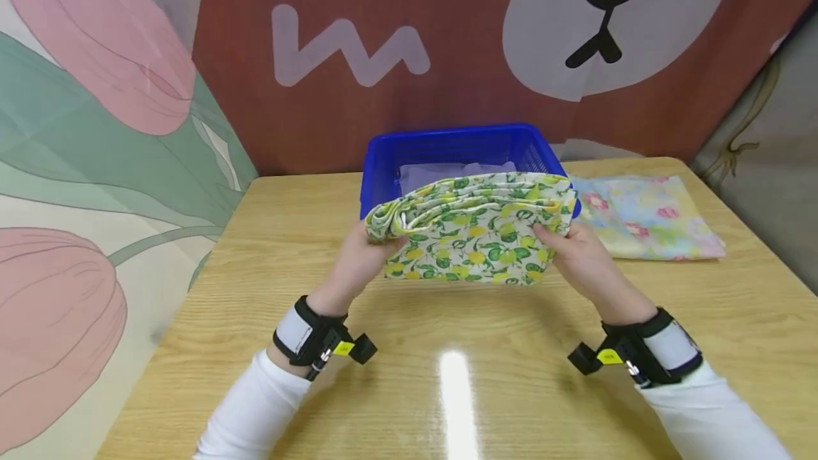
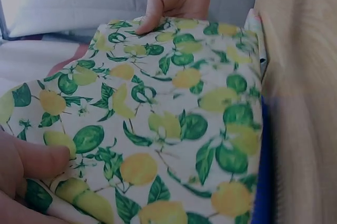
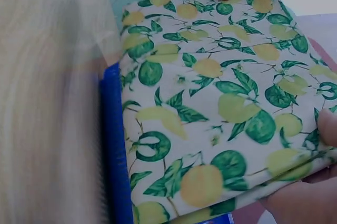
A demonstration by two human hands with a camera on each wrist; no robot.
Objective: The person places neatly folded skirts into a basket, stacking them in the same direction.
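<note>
A folded lemon-print cloth (image 1: 473,247), white with green leaves and yellow fruit, is held up between both hands in front of a blue basket (image 1: 447,135). My left hand (image 1: 361,258) grips its left end, thumb lying on the near face. At the opposite end my right hand (image 1: 584,261) pinches the cloth between thumb and fingers. The layered folds run along the top edge, and the flat face hangs toward me. In the right wrist view the cloth (image 3: 210,103) fills most of the picture, with the basket wall (image 3: 113,145) just past its lower edge.
Pale lilac fabric (image 1: 434,172) lies inside the basket, partly hidden by the lemon-print cloth. To the right, a folded pastel floral cloth (image 1: 645,218) rests on the wooden table (image 1: 307,233). A printed brown curtain (image 1: 447,20) hangs behind the table.
</note>
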